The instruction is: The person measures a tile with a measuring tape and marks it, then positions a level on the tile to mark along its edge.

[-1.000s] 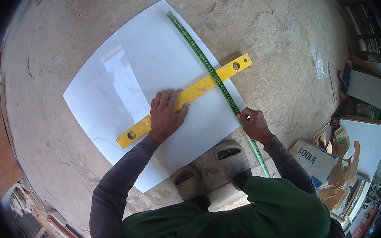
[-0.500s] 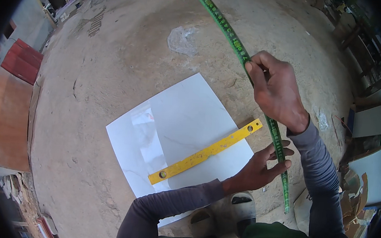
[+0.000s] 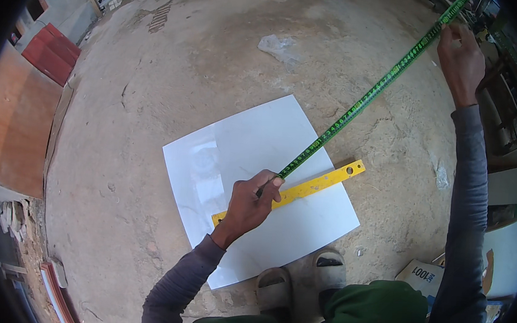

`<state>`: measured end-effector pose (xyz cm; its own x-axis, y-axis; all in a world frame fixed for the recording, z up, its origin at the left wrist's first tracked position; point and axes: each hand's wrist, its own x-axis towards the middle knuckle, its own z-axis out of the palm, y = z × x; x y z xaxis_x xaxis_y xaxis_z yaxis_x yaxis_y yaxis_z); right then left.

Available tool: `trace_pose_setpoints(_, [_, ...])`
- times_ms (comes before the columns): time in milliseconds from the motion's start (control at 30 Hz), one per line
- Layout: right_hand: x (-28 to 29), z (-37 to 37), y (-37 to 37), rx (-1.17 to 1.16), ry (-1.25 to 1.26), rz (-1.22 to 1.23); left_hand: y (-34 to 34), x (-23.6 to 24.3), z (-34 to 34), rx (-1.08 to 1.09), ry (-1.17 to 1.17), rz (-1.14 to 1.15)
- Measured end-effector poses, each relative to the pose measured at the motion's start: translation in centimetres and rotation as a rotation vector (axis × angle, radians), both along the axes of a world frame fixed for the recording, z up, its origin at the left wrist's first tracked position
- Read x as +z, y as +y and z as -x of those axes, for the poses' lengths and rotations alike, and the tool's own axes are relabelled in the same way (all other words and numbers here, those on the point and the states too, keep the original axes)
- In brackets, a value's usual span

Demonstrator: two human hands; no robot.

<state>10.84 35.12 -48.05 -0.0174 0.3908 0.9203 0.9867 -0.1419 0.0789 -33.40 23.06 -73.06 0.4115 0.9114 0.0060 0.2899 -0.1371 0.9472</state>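
Observation:
A green tape measure blade (image 3: 370, 95) with marked divisions stretches diagonally between my hands. My left hand (image 3: 251, 204) pinches its near end, above the middle of a white glossy tile (image 3: 261, 131) lying on the floor. Far out at the upper right, my right hand (image 3: 462, 61) grips the blade between thumb and fingers; the blade runs on past it to the picture's top edge. Across the tile lies a yellow spirit level (image 3: 320, 183), its right end sticking out over the tile's edge. My left hand hides part of the level's left half.
My sandalled feet (image 3: 330, 273) stand at the tile's near edge. Crumpled clear plastic (image 3: 278, 47) lies on the concrete floor (image 3: 118, 169) beyond the tile. A cardboard box (image 3: 420, 276) sits at the lower right. Red sheets (image 3: 51, 54) and a wooden board (image 3: 22, 121) line the left.
My hands have moved far apart: the left moved left over the tile, the right moved up and right. The blade, bent before, now runs straight between them.

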Motion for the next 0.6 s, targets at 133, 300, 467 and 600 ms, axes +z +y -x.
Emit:
trace_pose_setpoints(133, [-8.0, 6.4, -5.3, 0.516, -0.181, 0.173, 0.6, -0.5, 4.4, -0.083, 0.070, -0.023])
trace_pose_setpoints(300, [-12.0, 13.9, -11.4, 0.608, -0.113, 1.112, 0.3, -3.0, 8.2, -0.128, 0.189, 0.069])
trace_pose_setpoints(467, [-14.9, 13.1, -14.8, 0.732, 0.199, 1.983, 2.6, -4.9, 6.5, -0.287, 0.341, -0.321])
trace_pose_setpoints(600, [-17.4, 12.8, -17.8, 0.823, 0.451, 2.165, 5.0, -5.2, 3.7, -0.374, 0.410, -0.521])
